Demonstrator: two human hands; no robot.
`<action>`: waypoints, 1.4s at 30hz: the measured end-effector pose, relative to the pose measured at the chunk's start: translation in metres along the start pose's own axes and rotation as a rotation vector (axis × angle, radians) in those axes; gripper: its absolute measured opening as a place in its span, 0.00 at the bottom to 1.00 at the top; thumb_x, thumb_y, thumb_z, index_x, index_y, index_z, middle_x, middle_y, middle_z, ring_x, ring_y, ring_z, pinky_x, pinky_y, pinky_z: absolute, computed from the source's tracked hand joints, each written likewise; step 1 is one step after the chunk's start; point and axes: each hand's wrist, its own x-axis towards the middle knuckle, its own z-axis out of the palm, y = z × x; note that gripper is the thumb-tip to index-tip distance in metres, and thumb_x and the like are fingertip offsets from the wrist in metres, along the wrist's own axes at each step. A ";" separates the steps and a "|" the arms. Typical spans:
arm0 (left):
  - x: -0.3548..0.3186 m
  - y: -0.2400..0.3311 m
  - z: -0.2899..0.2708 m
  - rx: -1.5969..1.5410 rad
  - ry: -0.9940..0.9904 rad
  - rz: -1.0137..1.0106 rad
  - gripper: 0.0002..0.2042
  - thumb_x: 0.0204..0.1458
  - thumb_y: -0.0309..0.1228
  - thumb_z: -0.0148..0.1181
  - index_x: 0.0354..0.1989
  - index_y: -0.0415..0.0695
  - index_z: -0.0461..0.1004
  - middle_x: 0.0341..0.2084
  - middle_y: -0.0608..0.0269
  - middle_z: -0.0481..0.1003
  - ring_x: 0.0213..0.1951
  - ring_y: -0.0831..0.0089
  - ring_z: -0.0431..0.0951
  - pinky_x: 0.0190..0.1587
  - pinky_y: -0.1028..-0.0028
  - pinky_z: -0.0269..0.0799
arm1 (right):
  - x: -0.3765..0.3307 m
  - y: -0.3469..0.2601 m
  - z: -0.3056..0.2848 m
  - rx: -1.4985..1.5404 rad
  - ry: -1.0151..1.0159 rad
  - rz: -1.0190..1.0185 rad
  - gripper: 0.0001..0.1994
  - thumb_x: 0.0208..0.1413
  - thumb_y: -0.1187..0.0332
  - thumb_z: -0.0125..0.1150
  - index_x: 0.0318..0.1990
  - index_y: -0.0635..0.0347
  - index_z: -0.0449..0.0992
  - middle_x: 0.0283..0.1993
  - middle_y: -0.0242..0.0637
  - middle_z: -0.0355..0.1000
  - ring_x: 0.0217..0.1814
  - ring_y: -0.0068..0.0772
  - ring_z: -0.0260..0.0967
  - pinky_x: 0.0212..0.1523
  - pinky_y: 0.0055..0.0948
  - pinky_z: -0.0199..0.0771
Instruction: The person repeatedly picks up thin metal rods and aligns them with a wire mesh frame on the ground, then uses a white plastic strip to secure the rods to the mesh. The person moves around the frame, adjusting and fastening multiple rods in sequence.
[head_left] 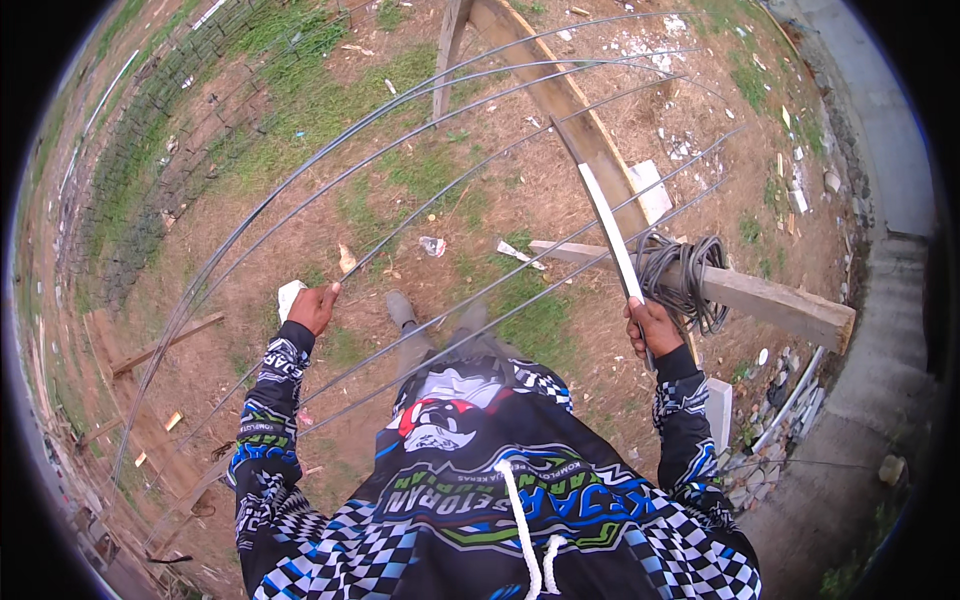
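My left hand [314, 308] is closed around a thin steel rod [440, 190], which runs from it toward the far right. In my right hand [653, 328] is the near end of a long flat strip [607, 222], white along most of its length and dark toward its far tip. The strip slants forward and left across the rods. Two more steel rods [480, 280] pass in front of my body, nearer than the one in my left hand. Beyond it, several longer rods [330, 150] curve across the view.
A coil of dark wire [690, 280] hangs around a wooden beam [785, 302] beside my right hand. Farther off, a long plank [535, 70] rests on a wooden post [446, 65]. Rubble [770, 470] and a concrete strip [890, 330] lie right; a wire-frame stack [160, 170] stands far left.
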 end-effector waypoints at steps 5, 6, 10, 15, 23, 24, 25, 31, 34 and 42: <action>0.008 -0.004 -0.009 0.097 -0.052 -0.057 0.27 0.62 0.49 0.44 0.24 0.35 0.73 0.16 0.39 0.68 0.24 0.40 0.70 0.30 0.53 0.64 | 0.003 0.006 0.043 0.082 0.080 0.014 0.21 0.63 0.48 0.49 0.34 0.59 0.66 0.18 0.27 0.58 0.12 0.18 0.54 0.11 0.23 0.53; 0.011 -0.004 -0.010 0.094 -0.051 -0.051 0.27 0.62 0.49 0.44 0.24 0.35 0.73 0.16 0.38 0.68 0.24 0.40 0.70 0.30 0.53 0.64 | 0.005 0.007 0.047 0.099 0.084 0.011 0.21 0.63 0.48 0.49 0.34 0.59 0.66 0.17 0.27 0.58 0.12 0.18 0.54 0.11 0.23 0.53; 0.013 -0.007 -0.014 0.104 -0.038 -0.045 0.27 0.62 0.50 0.43 0.24 0.36 0.73 0.16 0.39 0.68 0.24 0.40 0.71 0.31 0.52 0.65 | 0.015 0.022 0.007 -0.012 0.102 -0.020 0.21 0.62 0.48 0.50 0.35 0.61 0.68 0.18 0.28 0.60 0.12 0.19 0.58 0.11 0.22 0.55; -0.004 0.000 0.007 0.083 0.032 -0.020 0.29 0.62 0.51 0.42 0.21 0.35 0.71 0.15 0.40 0.68 0.23 0.42 0.70 0.30 0.52 0.62 | -0.007 -0.005 -0.042 -0.822 0.537 -0.561 0.20 0.62 0.51 0.50 0.31 0.60 0.71 0.16 0.27 0.60 0.12 0.18 0.58 0.10 0.23 0.55; -0.016 -0.005 0.002 0.114 0.105 -0.021 0.24 0.61 0.50 0.46 0.29 0.40 0.75 0.15 0.45 0.70 0.23 0.47 0.73 0.28 0.56 0.66 | -0.037 -0.004 0.001 -0.140 0.248 -0.126 0.19 0.64 0.51 0.49 0.30 0.58 0.68 0.16 0.26 0.59 0.10 0.17 0.55 0.09 0.22 0.55; -0.018 -0.007 0.001 0.107 0.126 -0.014 0.23 0.60 0.51 0.46 0.32 0.41 0.76 0.15 0.47 0.71 0.22 0.48 0.74 0.29 0.57 0.68 | -0.037 0.003 0.006 -0.157 0.256 -0.120 0.19 0.64 0.52 0.49 0.30 0.58 0.67 0.16 0.26 0.58 0.10 0.17 0.55 0.09 0.22 0.55; -0.024 -0.012 -0.004 0.072 0.126 -0.058 0.22 0.60 0.50 0.47 0.32 0.41 0.76 0.14 0.48 0.71 0.22 0.50 0.74 0.28 0.59 0.68 | -0.041 0.011 0.018 -0.122 0.233 -0.114 0.18 0.64 0.52 0.49 0.30 0.59 0.67 0.16 0.26 0.58 0.10 0.17 0.55 0.09 0.22 0.55; -0.062 -0.030 -0.003 -0.090 0.297 -0.012 0.16 0.58 0.42 0.55 0.28 0.40 0.77 0.15 0.55 0.72 0.21 0.58 0.74 0.26 0.65 0.66 | -0.068 0.055 0.063 0.084 0.048 -0.106 0.17 0.65 0.56 0.49 0.30 0.59 0.66 0.16 0.26 0.58 0.11 0.18 0.54 0.11 0.21 0.54; -0.040 0.010 0.012 -0.075 0.355 -0.017 0.15 0.58 0.41 0.56 0.32 0.40 0.78 0.20 0.55 0.74 0.25 0.65 0.73 0.33 0.68 0.68 | -0.070 0.049 0.092 0.180 -0.004 -0.083 0.16 0.65 0.57 0.48 0.30 0.59 0.66 0.17 0.26 0.58 0.11 0.17 0.55 0.12 0.21 0.54; -0.050 0.008 0.013 0.120 0.218 0.001 0.20 0.47 0.34 0.65 0.51 0.53 0.72 0.32 0.55 0.78 0.36 0.54 0.78 0.38 0.59 0.72 | -0.071 0.038 0.139 0.051 0.018 -0.218 0.17 0.65 0.56 0.46 0.32 0.60 0.67 0.17 0.26 0.58 0.11 0.17 0.54 0.12 0.19 0.54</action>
